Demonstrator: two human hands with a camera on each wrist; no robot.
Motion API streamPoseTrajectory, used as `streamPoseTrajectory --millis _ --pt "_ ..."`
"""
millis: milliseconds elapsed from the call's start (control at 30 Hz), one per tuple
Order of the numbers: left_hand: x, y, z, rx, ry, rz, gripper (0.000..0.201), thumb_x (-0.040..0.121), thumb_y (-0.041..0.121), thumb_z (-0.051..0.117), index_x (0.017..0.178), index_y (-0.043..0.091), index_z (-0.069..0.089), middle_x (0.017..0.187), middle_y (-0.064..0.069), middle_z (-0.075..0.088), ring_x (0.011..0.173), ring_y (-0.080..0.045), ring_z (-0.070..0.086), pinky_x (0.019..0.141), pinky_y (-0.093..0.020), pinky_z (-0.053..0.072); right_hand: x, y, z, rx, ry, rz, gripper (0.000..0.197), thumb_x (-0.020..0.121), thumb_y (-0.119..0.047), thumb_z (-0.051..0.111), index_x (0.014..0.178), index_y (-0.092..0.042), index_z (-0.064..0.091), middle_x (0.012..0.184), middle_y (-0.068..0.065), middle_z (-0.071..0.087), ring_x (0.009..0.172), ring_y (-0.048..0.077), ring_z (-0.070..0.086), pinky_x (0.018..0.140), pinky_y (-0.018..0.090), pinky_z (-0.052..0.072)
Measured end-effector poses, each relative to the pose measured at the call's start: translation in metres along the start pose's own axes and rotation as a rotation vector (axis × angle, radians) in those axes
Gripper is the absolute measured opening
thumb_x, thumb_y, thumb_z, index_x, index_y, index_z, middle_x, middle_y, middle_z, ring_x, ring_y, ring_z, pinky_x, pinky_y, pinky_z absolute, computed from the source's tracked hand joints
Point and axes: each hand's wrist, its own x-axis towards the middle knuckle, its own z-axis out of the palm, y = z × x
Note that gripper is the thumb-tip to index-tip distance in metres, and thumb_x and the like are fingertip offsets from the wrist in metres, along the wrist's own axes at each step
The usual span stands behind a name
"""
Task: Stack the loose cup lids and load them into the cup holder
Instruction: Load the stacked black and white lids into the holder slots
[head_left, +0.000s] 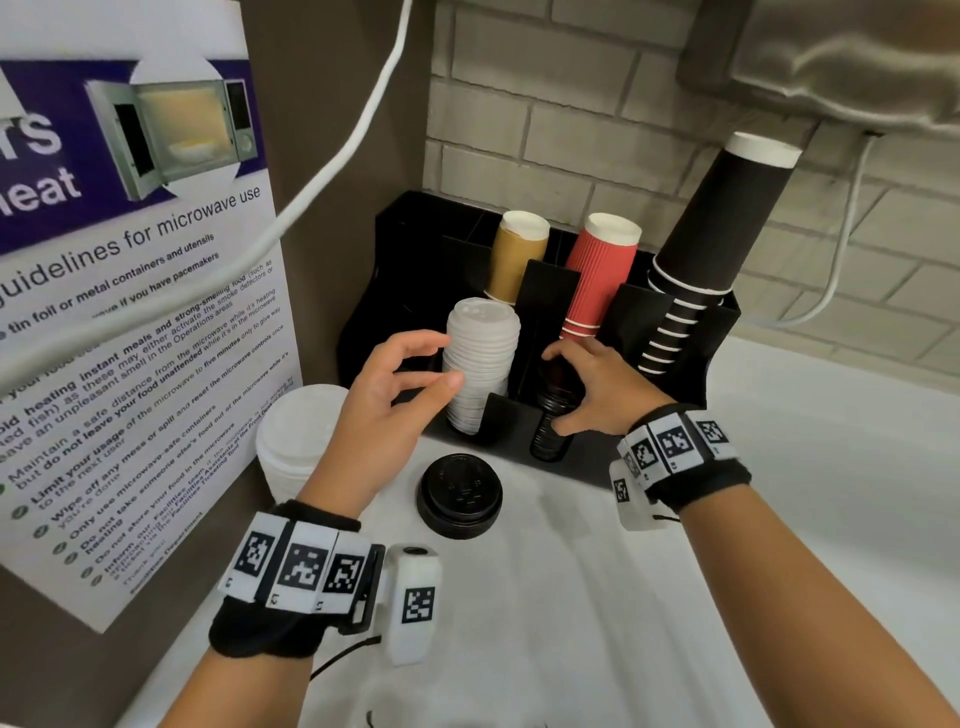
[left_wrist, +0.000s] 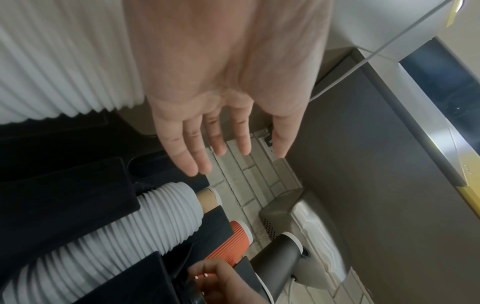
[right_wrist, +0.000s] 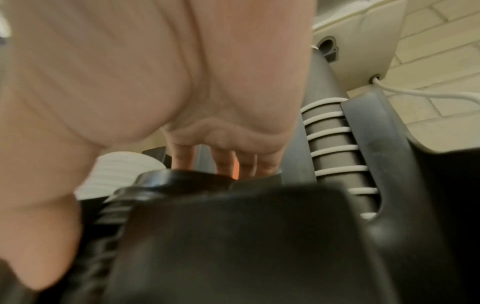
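The black cup holder (head_left: 639, 317) stands against the tiled wall. Its front left slot holds a tall stack of white lids (head_left: 480, 364) (left_wrist: 130, 236). My left hand (head_left: 439, 361) (left_wrist: 233, 162) is open beside that stack, fingers spread, holding nothing. My right hand (head_left: 558, 392) (right_wrist: 130, 205) grips a stack of black lids (head_left: 550, 431) (right_wrist: 161, 181) in the middle front slot, fingers curled over its top and thumb low on its side. A short loose stack of black lids (head_left: 460, 493) lies on the counter in front. Another white lid stack (head_left: 296, 441) (left_wrist: 64, 61) sits at the left.
Brown cups (head_left: 519, 254), red ribbed cups (head_left: 602, 275) and a tall lean of black cups (head_left: 711, 239) fill the holder's back slots. A microwave notice (head_left: 130, 312) and a white cable (head_left: 332, 156) line the left wall. A grey appliance (head_left: 857, 62) hangs above right. White counter (head_left: 571, 597) spreads in front.
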Motion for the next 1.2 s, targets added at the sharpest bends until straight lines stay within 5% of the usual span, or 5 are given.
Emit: streamPoseTrajectory --millis 433,567,667,800,1200 --pt "0.0 -0.001 0.001 0.016 0.001 0.007 0.041 0.071 0.055 0.063 0.11 0.043 0.06 0.124 0.015 0.056 0.103 -0.008 0.063 0.098 -0.045 0.051 -0.02 -0.014 0.023 -0.331 0.206 -0.01 0.057 0.073 -0.028 0.075 0.122 -0.021 0.047 0.121 -0.001 0.047 0.109 0.021 0.042 0.086 0.037 0.041" --pt "0.0 0.0 0.0 0.01 0.015 0.016 0.041 0.071 0.055 0.063 0.11 0.043 0.06 0.124 0.014 0.056 0.101 -0.006 0.063 0.097 -0.042 0.051 -0.032 -0.038 0.022 -0.138 0.466 -0.177 0.043 0.071 -0.025 0.072 0.11 -0.015 0.057 0.109 0.003 0.054 0.102 0.023 0.048 0.083 0.038 0.044" --pt "0.0 0.0 0.0 0.006 0.017 0.017 0.039 0.074 0.051 0.065 0.111 0.041 0.06 0.124 0.012 0.056 0.101 -0.005 0.063 0.098 -0.042 0.051 -0.032 -0.063 0.032 0.166 0.214 -0.319 0.034 0.075 -0.023 0.073 0.105 -0.01 0.062 0.103 0.005 0.058 0.096 0.019 0.054 0.085 0.039 0.048" --pt "-0.001 0.001 0.001 0.009 0.008 0.014 0.041 0.074 0.051 0.064 0.112 0.039 0.06 0.125 0.011 0.056 0.101 -0.007 0.063 0.096 -0.041 0.052 -0.025 -0.08 0.063 0.018 -0.274 -0.177 0.075 0.075 -0.039 0.077 0.139 -0.02 0.044 0.134 0.006 0.045 0.123 0.023 0.043 0.101 0.04 0.043" --pt "-0.001 -0.001 0.001 0.001 -0.009 0.011 0.032 0.08 0.04 0.065 0.111 0.038 0.06 0.125 0.01 0.056 0.1 -0.005 0.063 0.095 -0.039 0.052 -0.02 -0.082 0.093 -0.1 -0.344 -0.083 0.098 0.06 -0.043 0.085 0.14 -0.03 0.03 0.132 0.011 0.039 0.119 0.031 0.039 0.092 0.044 0.048"
